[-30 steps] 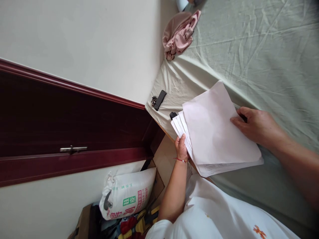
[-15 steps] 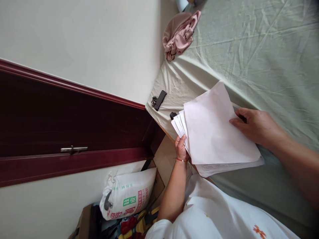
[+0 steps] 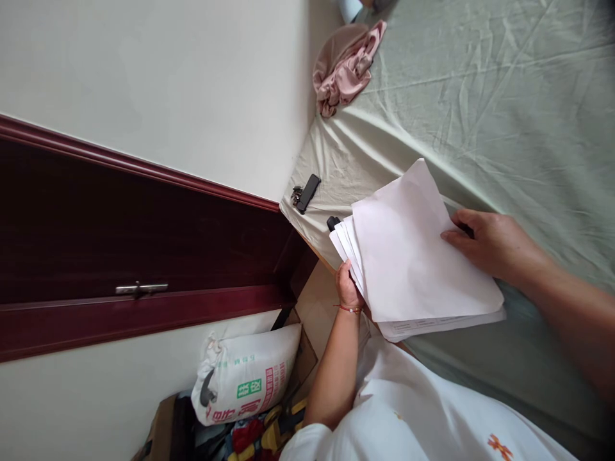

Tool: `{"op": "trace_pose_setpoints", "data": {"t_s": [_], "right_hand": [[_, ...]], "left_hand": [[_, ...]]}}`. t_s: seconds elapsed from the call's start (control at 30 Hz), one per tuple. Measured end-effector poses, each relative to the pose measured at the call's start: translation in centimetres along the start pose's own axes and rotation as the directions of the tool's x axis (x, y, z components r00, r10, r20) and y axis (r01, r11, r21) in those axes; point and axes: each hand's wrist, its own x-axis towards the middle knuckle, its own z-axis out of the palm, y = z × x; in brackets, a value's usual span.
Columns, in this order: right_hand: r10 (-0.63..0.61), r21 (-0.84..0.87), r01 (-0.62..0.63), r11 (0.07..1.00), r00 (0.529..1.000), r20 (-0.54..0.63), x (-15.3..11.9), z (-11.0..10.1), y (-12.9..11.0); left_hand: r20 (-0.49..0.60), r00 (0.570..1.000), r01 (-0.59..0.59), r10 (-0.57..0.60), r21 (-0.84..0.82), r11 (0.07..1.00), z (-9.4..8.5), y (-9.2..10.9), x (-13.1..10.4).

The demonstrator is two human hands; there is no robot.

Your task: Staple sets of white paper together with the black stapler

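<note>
Nearest to me is my white shirt [image 3: 413, 397], with a small orange figure printed on it. My left hand [image 3: 348, 287], a thin red bracelet [image 3: 350, 309] at its wrist, grips the left edge of a stack of papers [image 3: 346, 242]; my thumb lies along the edge, while the fingers go out of sight underneath. The sheets fan out a little there. My right hand [image 3: 473, 235] pinches the right edge of the blank top sheet [image 3: 418, 250] between thumb and index finger, its other fingers curled; I can't tell whether it catches more sheets too. Along the near edge, a printed page shows from under the top sheet.

The papers are over the pale green bedsheet [image 3: 461, 121], near its wooden edge. A black object [image 3: 332, 223] peeks out just beside their upper left corner, mostly hidden. Farther off, near the corner of the bedsheet, lies a black bar-shaped thing [image 3: 309, 193] with small metal pieces [image 3: 296, 195] beside it. Beyond that, a crumpled pink cloth [image 3: 344, 70] sits by the white wall [image 3: 182, 83].

Down to my left, a white printed sack [image 3: 250, 371] rests near a cardboard box [image 3: 161, 426], beside a dark red door [image 3: 144, 230] with a metal handle [image 3: 141, 289].
</note>
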Motion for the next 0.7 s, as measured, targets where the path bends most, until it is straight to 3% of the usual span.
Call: {"op": "trace_pose_setpoints", "data": {"t_s": [0.2, 0.43, 0.7], "right_hand": [[-0.018, -0.025, 0.018, 1.000, 1.000, 0.020, -0.02, -0.16, -0.21], [-0.051, -0.034, 0.052, 0.998, 0.998, 0.035, 0.20, 0.10, 0.15], [-0.100, -0.030, 0.101, 0.994, 0.994, 0.037, 0.36, 0.42, 0.59]], "left_hand": [[0.029, 0.999, -0.031, 0.032, -0.038, 0.999, 0.26, 0.07, -0.21], [0.062, 0.998, 0.012, -0.008, -0.072, 0.997, 0.68, 0.21, -0.54], [0.013, 1.000, -0.015, 0.016, -0.033, 0.999, 0.66, 0.37, -0.68]]}}
